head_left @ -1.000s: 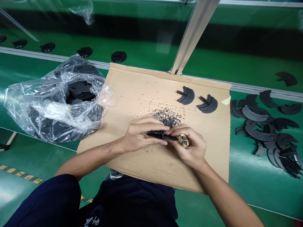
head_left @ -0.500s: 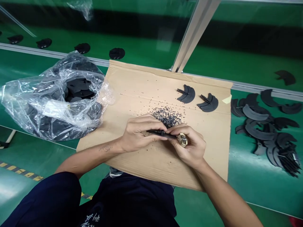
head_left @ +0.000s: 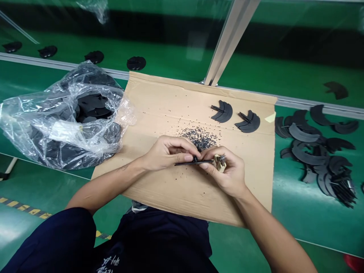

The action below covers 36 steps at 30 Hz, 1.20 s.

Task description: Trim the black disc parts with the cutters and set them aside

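Note:
My left hand (head_left: pixel 167 153) pinches a thin black plastic part (head_left: pixel 191 163), seen nearly edge-on above the cardboard. My right hand (head_left: pixel 227 170) grips the same part's right end between thumb and fingers. Tucked in that hand is also a small tool with a pale yellow body and a metal end (head_left: pixel 220 162); its kind is not clear. Just beyond my fingers lies a heap of small black plastic scraps (head_left: pixel 201 137). Two crescent-shaped black parts with rods, one nearer the middle (head_left: pixel 224 111) and one to its right (head_left: pixel 250 122), rest on the cardboard sheet (head_left: pixel 159 96).
On the left stands a clear plastic bag (head_left: pixel 65 131) full of black parts. Many curved black parts (head_left: pixel 313 155) are piled at right on the green table (head_left: pixel 298 212). A metal frame post (head_left: pixel 231 41) rises at the back. Several black discs (head_left: pixel 136 63) lie beyond the rail.
The black part has tipped slightly between my hands, and my left thumb now lies along its upper side. The tool's metal end has turned more into view. The camera view has shifted slightly.

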Each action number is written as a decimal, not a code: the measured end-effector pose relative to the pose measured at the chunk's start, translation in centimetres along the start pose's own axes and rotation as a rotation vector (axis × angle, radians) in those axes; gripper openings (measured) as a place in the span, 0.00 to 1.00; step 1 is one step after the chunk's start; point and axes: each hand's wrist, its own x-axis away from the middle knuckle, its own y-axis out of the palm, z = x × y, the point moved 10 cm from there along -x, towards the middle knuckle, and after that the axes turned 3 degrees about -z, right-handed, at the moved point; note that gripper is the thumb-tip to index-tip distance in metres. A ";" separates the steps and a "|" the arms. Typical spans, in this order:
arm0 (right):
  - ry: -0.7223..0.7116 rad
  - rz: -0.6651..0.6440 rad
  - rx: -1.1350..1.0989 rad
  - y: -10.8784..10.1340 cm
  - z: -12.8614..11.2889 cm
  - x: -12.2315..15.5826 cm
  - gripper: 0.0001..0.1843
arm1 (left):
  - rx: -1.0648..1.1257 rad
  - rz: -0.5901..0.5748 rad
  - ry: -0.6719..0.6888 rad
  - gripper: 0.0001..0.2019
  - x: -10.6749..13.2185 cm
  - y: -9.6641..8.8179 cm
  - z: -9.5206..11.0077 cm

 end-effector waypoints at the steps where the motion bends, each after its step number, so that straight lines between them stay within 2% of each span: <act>1: 0.007 -0.010 -0.007 0.1 0.1 0.0 0.09 | 0.022 0.001 0.000 0.12 0.0 0.0 -0.1; 6: -0.034 0.035 0.016 -0.5 -0.4 0.0 0.12 | 0.064 0.021 0.029 0.06 -0.1 0.3 0.0; 14: -0.167 -0.018 0.150 0.2 -0.9 0.3 0.06 | -0.055 -0.027 0.094 0.05 0.3 1.3 0.9; 18: -0.195 0.002 0.165 -0.1 -1.1 0.3 0.06 | -0.023 -0.008 0.032 0.06 0.3 1.0 0.2; 22: -0.215 -0.014 0.177 0.1 -1.7 0.4 0.08 | 0.134 -0.107 -0.089 0.11 0.1 1.6 -1.3; 25: -0.232 -0.071 0.159 0.8 -2.1 0.5 0.07 | 0.213 -0.215 -0.119 0.13 0.1 2.5 -1.4; 27: -0.226 -0.062 0.163 0.7 -2.1 0.5 0.07 | 0.224 -0.233 -0.118 0.14 0.1 2.5 -1.3; 30: -0.201 0.053 0.211 -0.5 -1.7 0.3 0.07 | 0.150 -0.153 -0.107 0.24 0.0 1.7 -1.2; 32: -0.174 0.107 0.258 -1.2 -1.4 0.3 0.07 | 0.020 -0.079 -0.076 0.28 0.0 1.2 -1.0; 34: -0.127 0.099 0.319 -1.4 -0.9 0.1 0.07 | -0.158 0.019 -0.011 0.23 0.1 0.4 -0.5; 36: -0.077 0.078 0.399 -1.5 -0.3 -0.1 0.06 | -0.326 0.120 0.077 0.14 0.3 -0.3 0.4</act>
